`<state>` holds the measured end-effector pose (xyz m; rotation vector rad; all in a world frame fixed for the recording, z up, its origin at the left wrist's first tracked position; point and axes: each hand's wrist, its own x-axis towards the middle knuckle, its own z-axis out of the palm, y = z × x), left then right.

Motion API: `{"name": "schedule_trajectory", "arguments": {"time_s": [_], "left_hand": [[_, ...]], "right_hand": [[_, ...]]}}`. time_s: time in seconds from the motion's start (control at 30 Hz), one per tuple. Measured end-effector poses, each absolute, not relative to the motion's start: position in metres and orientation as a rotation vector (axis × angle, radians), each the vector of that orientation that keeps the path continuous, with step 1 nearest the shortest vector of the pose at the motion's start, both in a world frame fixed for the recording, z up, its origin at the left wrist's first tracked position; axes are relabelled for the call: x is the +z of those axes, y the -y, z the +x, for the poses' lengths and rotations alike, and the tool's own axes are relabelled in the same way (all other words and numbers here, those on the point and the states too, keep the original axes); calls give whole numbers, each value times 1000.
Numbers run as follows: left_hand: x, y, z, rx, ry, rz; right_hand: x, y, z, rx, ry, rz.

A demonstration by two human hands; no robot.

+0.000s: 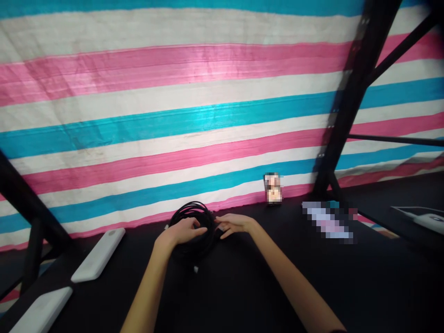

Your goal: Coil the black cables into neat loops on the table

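Observation:
A coil of thin black cable (pixel 189 209) lies on the black tabletop at the middle, against the striped sheet. My left hand (pixel 182 231) is over the left side of the coil, its fingers curled round the loops and partly hidden among them. On the coil's right side, my right hand (pixel 234 223) has its fingers bent together at a cable end with a small grey plug (pixel 221 228). Another light plug (pixel 196 269) rests on the table just in front of the coil. Dark cable against the dark table hides where some loops run.
Two white oblong devices (pixel 99 255) lie at the left. A blurred-out upright phone-like object (pixel 273 188) stands at the back, and a blurred-out flat item (pixel 326 219) lies right of it. Black frame posts (pixel 342 120) rise at both sides; a white corded object (pixel 428 221) sits far right.

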<state>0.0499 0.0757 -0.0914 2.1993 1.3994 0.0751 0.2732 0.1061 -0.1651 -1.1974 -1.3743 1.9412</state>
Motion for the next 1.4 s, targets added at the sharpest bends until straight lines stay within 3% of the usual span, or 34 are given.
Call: {"name": "schedule_trajectory", "arguments": {"time_s": [0.17, 0.27, 0.4, 0.63, 0.83, 1.17, 1.4], "left_hand": [[-96, -80, 40, -34, -1537, 2161], [-97, -84, 27, -118, -1652, 2076], [-100, -89, 21, -176, -1720, 2000], [-121, -98, 32, -181, -1809, 1935], [-124, -102, 27, -244, -1813, 1878], [-116, -105, 1, -289, -1865, 1747], [-91, -96, -24, -67, -1942, 1743]], "right_hand": [[-180, -97, 220, 2049, 1462, -915], [-178, -93, 208, 1879, 1801, -875], [-158, -93, 224, 1379, 2211, -1280], [-130, -88, 255, 992, 2304, -2095], [-123, -84, 254, 956, 2383, -2384], [-121, -83, 258, 933, 2436, -2395], [-126, -87, 260, 939, 2461, -2397]]}}
